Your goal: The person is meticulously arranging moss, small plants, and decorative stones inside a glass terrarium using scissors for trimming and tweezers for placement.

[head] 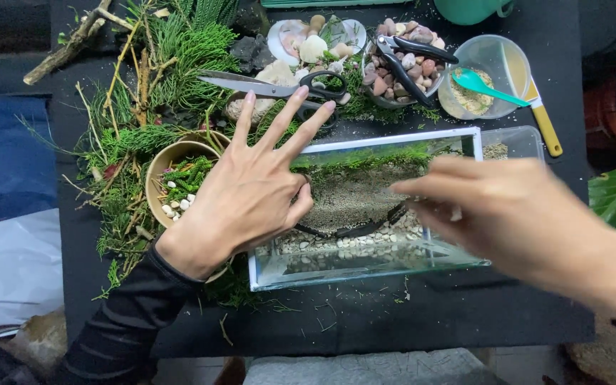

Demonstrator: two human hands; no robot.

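Observation:
A rectangular glass tank (465,142) sits in the middle of a black mat, holding sand, small pale pebbles, a dark curved strip and green moss along its back. My left hand (251,192) hovers over the tank's left end with fingers spread, thumb tucked near the glass. My right hand (507,221) reaches over the tank's right side, blurred, fingertips pinched together above the pebbles; whether it holds anything I cannot tell.
A tan bowl (169,158) of pebbles and greenery stands left of the tank. Behind lie scissors (279,89), a bowl of stones with black pliers (411,60), a clear tub (490,57) with a teal spoon, conifer sprigs (180,57) and twigs.

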